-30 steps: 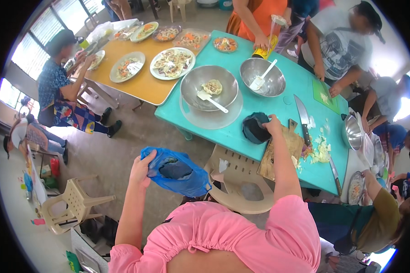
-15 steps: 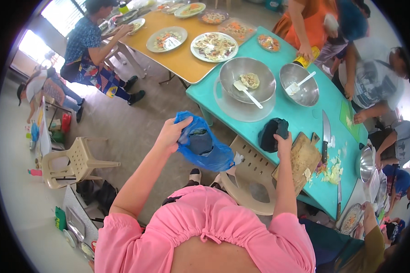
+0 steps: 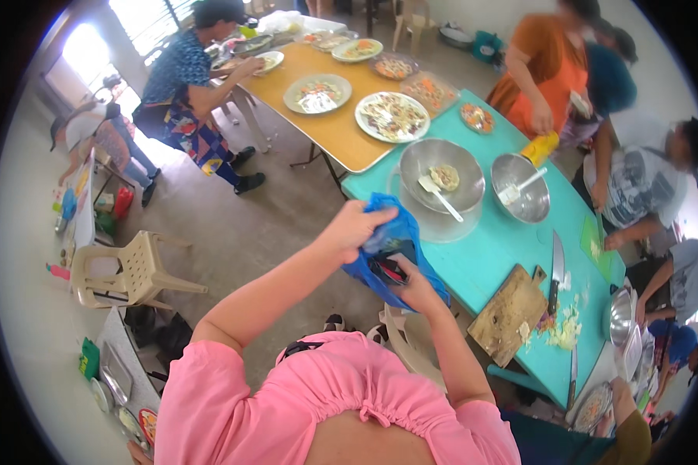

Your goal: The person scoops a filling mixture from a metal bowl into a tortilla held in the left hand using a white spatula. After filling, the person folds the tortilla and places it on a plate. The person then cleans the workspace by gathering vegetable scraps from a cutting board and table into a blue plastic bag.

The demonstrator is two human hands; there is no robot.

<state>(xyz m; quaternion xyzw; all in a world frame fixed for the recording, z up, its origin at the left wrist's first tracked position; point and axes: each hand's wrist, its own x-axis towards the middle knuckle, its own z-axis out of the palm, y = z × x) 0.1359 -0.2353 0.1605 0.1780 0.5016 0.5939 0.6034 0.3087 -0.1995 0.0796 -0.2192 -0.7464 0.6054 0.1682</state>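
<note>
My left hand (image 3: 354,231) is closed on the upper rim of a blue plastic bag (image 3: 429,273), holding it up in front of me. The bag's mouth faces up, and something dark with a little red (image 3: 385,270) shows inside. At the mouth is my right hand (image 3: 416,287), its fingertips curled down into the bag and partly hidden. What those fingers hold cannot be made out. Both hands are in the air beside the near edge of the turquoise table (image 3: 450,256).
On the table stand two metal bowls (image 3: 473,159) with white spatulas, a wooden cutting board (image 3: 498,329), a knife (image 3: 556,271) and chopped cabbage (image 3: 564,329). A yellow table (image 3: 318,66) bears plates of food. Plastic chairs (image 3: 136,267) stand left and below the bag. People work around.
My right hand has moved left from beside the table to the bag's mouth; the dark bundle it held is no longer seen apart. My left hand and the bag have shifted right.
</note>
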